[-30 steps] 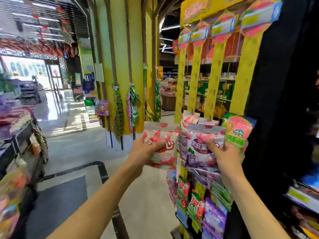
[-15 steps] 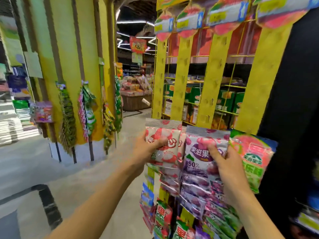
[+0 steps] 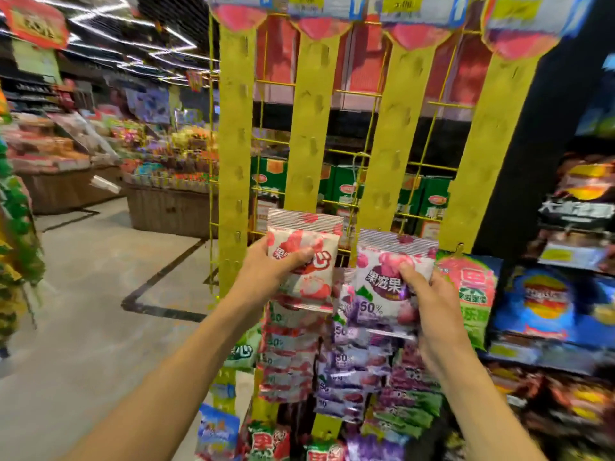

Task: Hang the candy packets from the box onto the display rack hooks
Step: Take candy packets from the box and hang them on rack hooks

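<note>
My left hand (image 3: 266,269) grips a red-and-white candy packet (image 3: 304,261) and holds it up against the yellow display rack (image 3: 307,144). My right hand (image 3: 429,304) grips a purple-and-white candy packet (image 3: 382,284) just to the right, in front of the third yellow strip. A green-and-pink packet (image 3: 472,287) hangs from a hook at the right. Below my hands, red packets (image 3: 289,357) and purple packets (image 3: 349,371) hang in columns. The box is not in view.
Dark shelves with chip bags (image 3: 545,304) stand at the right. Green boxes (image 3: 346,191) sit behind the rack's wire grid. Wicker produce bins (image 3: 166,207) stand across the grey aisle floor (image 3: 83,311) at the left.
My view has swung right and closer to the rack. Both hands have risen slightly with their packets, which now sit higher against the yellow strips.
</note>
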`<control>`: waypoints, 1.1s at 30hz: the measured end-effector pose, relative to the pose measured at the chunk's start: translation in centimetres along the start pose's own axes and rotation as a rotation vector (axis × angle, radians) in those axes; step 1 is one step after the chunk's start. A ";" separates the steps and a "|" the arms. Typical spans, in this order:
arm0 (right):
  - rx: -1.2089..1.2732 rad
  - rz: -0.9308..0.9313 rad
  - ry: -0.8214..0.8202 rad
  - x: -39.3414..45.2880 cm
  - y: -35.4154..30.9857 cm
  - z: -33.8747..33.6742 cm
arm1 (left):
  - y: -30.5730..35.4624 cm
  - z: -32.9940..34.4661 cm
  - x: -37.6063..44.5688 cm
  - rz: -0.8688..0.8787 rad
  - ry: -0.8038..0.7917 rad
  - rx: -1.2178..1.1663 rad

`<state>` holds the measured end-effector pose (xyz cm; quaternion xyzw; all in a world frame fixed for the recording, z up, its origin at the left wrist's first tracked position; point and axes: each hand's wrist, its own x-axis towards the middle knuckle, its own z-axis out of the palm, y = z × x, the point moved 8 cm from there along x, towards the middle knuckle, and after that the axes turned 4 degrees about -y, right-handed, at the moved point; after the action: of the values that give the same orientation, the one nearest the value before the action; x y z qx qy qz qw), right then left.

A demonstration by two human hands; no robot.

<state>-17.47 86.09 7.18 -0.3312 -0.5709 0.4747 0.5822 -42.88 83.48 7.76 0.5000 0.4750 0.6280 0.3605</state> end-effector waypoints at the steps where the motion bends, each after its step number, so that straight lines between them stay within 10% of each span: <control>1: 0.007 -0.009 0.026 -0.1 -0.2 -0.2 | 0.0 0.3 0.3 0.001 -0.025 -0.011; 33: -0.100 -0.024 0.038 0.1 -1.9 1.8 | -1.3 0.5 1.2 -0.069 -0.059 0.057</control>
<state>-18.87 85.31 9.18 -0.3617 -0.5867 0.4323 0.5814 -42.73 85.09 6.92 0.5118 0.4986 0.5865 0.3813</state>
